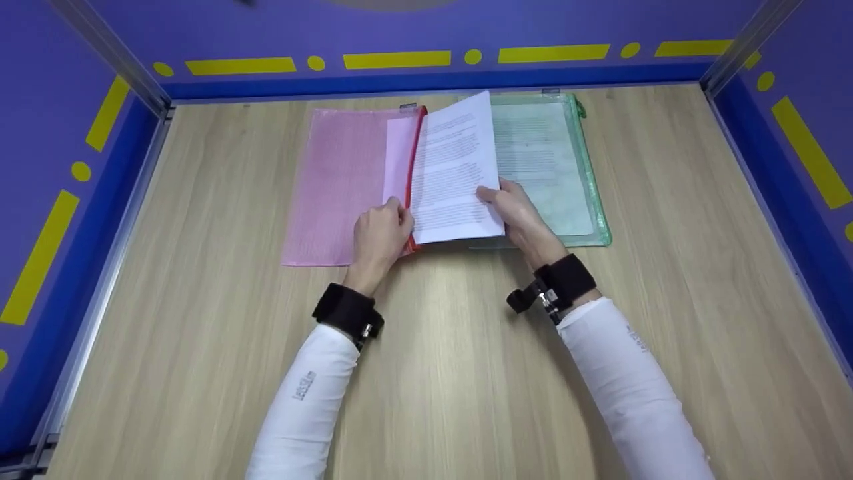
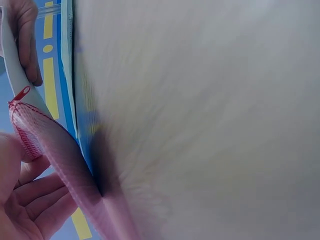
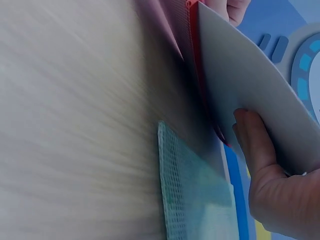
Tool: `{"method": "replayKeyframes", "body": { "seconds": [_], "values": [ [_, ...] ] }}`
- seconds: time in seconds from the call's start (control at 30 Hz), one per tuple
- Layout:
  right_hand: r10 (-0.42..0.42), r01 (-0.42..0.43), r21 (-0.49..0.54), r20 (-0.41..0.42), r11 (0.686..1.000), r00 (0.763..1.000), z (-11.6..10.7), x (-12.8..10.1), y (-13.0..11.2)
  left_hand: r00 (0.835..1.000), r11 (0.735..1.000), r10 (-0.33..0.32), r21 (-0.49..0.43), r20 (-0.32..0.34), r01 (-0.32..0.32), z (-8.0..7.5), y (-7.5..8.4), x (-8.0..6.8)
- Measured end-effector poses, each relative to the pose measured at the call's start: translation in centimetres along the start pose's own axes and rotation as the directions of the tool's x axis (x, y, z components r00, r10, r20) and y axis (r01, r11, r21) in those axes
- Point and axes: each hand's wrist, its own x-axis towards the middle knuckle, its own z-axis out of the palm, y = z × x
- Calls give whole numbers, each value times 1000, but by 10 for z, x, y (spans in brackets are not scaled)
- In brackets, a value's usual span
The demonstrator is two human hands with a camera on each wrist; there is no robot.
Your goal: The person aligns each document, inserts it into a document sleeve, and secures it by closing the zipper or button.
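A pink mesh zip pouch with a red zipper edge lies flat on the wooden table. My left hand pinches its open edge near the front corner. My right hand grips a white printed paper sheaf, tilted up with its left edge at the pouch's mouth. In the right wrist view the thumb presses on the paper. A green mesh pouch with a printed sheet inside lies under and right of the paper.
The wooden table is boxed in by purple walls with yellow marks at the left, back and right. Both forearms wear white sleeves and black wrist straps.
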Motion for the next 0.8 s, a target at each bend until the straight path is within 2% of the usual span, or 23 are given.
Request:
{"method": "replayKeyframes", "body": {
  "seconds": [0.17,0.33,0.5,0.8],
  "values": [
    [25,-26,18,22,1000,999,-10,0,-4,1000,1000,-9,11,-10,9,1,0,0],
    [27,-25,-36,55,999,998,-24,-3,-5,1000,1000,6,3,-29,-6,2,0,0],
    [42,-37,-84,55,996,998,-33,-6,0,999,1000,16,-3,-36,-16,2,0,-1],
    [48,-46,-76,27,996,998,-26,-6,7,998,1000,26,7,-54,-25,3,2,-2]
  ]
}}
